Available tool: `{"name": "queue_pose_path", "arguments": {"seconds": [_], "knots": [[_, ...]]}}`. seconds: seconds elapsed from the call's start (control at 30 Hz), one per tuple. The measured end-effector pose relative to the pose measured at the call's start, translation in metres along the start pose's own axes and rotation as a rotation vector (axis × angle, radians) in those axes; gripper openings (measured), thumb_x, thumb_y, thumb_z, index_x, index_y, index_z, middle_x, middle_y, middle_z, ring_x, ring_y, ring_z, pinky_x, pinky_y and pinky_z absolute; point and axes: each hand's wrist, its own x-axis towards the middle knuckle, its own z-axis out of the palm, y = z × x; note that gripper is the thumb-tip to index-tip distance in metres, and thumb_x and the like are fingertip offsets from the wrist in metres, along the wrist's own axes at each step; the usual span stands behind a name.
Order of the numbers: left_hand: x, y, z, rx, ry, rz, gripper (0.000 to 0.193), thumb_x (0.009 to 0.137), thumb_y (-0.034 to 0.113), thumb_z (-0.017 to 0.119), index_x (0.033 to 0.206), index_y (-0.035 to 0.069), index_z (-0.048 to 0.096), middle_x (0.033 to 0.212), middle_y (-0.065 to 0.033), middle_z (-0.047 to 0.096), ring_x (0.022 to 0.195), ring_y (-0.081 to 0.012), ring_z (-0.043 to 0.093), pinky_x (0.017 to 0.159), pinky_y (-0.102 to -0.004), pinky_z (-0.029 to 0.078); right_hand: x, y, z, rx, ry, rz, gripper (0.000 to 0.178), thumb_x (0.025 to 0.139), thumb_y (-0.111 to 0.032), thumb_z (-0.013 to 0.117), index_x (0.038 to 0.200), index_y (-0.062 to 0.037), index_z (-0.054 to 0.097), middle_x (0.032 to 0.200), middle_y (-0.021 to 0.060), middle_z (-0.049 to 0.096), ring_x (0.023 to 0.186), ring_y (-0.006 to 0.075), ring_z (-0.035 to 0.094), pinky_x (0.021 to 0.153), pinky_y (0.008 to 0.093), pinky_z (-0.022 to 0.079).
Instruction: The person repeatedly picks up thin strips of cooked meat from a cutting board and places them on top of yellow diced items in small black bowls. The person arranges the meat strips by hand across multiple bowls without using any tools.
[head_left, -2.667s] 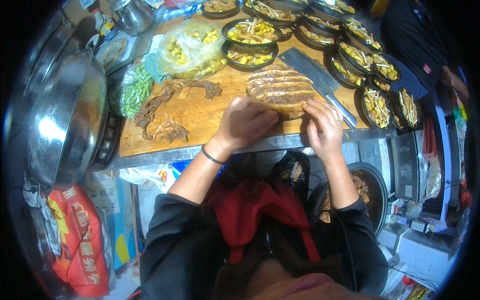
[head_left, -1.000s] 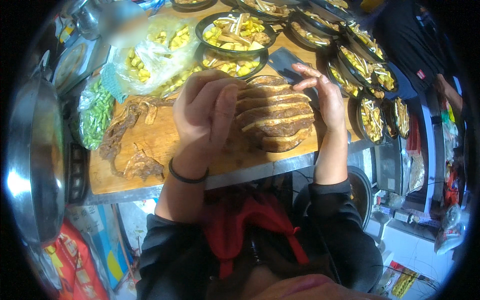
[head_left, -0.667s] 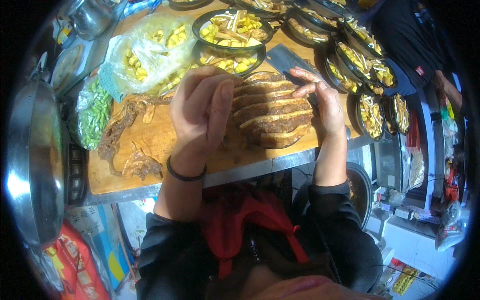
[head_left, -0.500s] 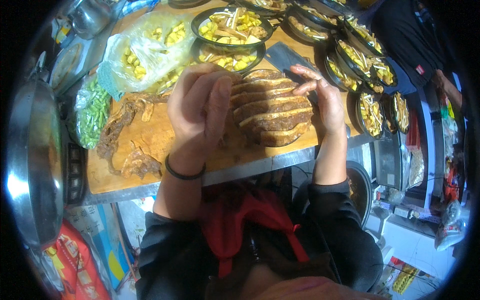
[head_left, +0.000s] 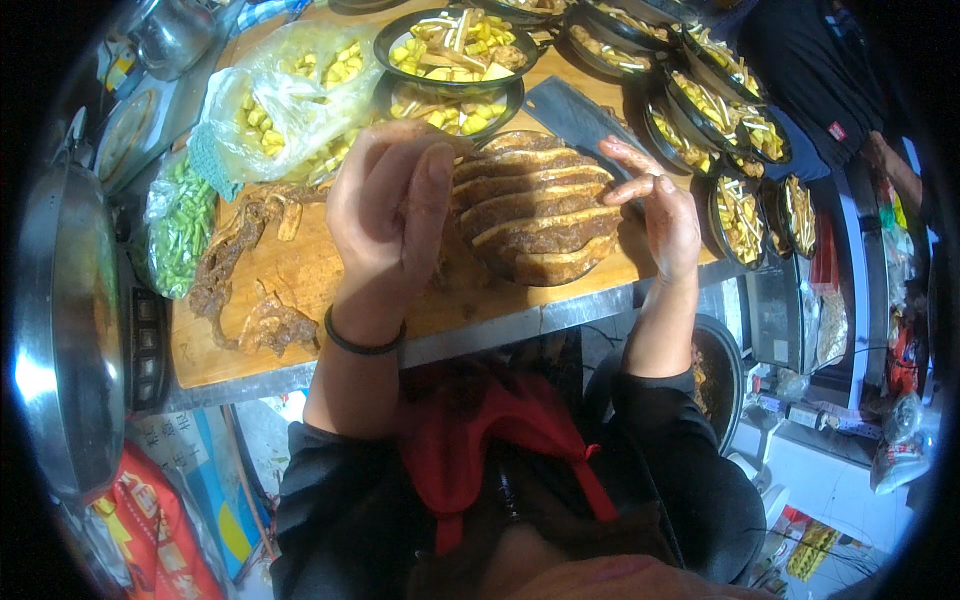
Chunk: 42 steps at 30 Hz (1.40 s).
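"Meat slices (head_left: pixel 540 215): where, and how many?"

"Heaped on the table (head_left: pixel 300 250), a dark round rim just showing beneath. About six; overlaps blur the count."

"And the person's left hand (head_left: pixel 385 205)?"

"Curled at the heap's left edge, fingertips hidden; I can't tell whether it grips. The right hand (head_left: pixel 668 215) is loose, fingers parted, by the other edge."

"Bowls?"

"Two bowls (head_left: pixel 440 87) behind, one overlapping the other, both with yellow cubes (head_left: pixel 490 72); the upper also has pale strips (head_left: pixel 462 35). More crowd the right, too overlapped to count."

"Bags?"

"Two: one clear bag (head_left: pixel 300 110) of yellow cubes, one green-filled bag (head_left: pixel 182 225). One cleaver (head_left: pixel 570 110), too."
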Motion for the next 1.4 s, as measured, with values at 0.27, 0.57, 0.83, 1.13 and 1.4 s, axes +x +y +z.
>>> {"name": "queue_pose_path", "arguments": {"seconds": [0.27,0.57,0.83,1.13,1.4], "knots": [[0.004,-0.004,0.003,-0.034,0.05,0.112,0.012,0.09,0.009,0.059,0.089,0.0,0.067,0.087,-0.0114,0.06,0.076,-0.0223,0.059,0.069,-0.0297,0.048,-0.007,0.004,0.002,0.037,0.046,0.029,0.054,0.095,-0.031,0.034,0.084,0.0076,0.07,0.126,0.0205,0.057,0.13,0.0298,0.041,0.109,0.0395,0.025],[0.001,-0.01,0.005,0.022,0.032,0.183,0.009,0.084,0.008,0.063,0.09,0.003,0.068,0.091,-0.0093,0.062,0.077,-0.0227,0.06,0.07,-0.0316,0.048,-0.021,-0.006,0.004,-0.093,0.042,-0.07,0.053,0.096,-0.032,0.032,0.079,0.0001,0.071,0.128,0.0234,0.054,0.128,0.0372,0.042,0.11,0.0482,0.022],[-0.004,0.009,0.027,0.245,-0.453,0.484,0.053,0.078,0.04,0.067,0.123,0.013,0.058,0.13,-0.0197,0.05,0.122,-0.0389,0.046,0.103,-0.0519,0.033,-0.028,-0.006,0.047,0.104,0.4,0.051,0.045,0.1,-0.029,0.039,0.132,0.002,0.047,0.138,0.0146,0.047,0.13,0.0229,0.04,0.109,0.0348,0.028],[-0.027,0.008,0.033,0.419,-0.486,0.409,0.071,0.076,0.046,0.068,0.134,0.01,0.046,0.139,-0.0186,0.043,0.132,-0.0366,0.036,0.11,-0.05,0.024,-0.021,0.005,0.049,-0.033,0.319,0.099,0.049,0.101,-0.036,0.039,0.135,-0.0011,0.045,0.137,0.0129,0.047,0.127,0.0231,0.042,0.108,0.0333,0.03],[-0.049,0.009,0.039,-0.007,-0.19,-0.504,0.069,0.099,0.049,0.03,0.142,-0.004,0.029,0.151,-0.0224,0.02,0.142,-0.0334,0.018,0.115,-0.0397,0.017,-0.026,-0.006,0.054,-0.487,0.31,-0.013,0.06,0.099,-0.043,0.038,0.135,0.0042,0.043,0.139,0.0216,0.044,0.131,0.0328,0.04,0.111,0.0363,0.027]]}}
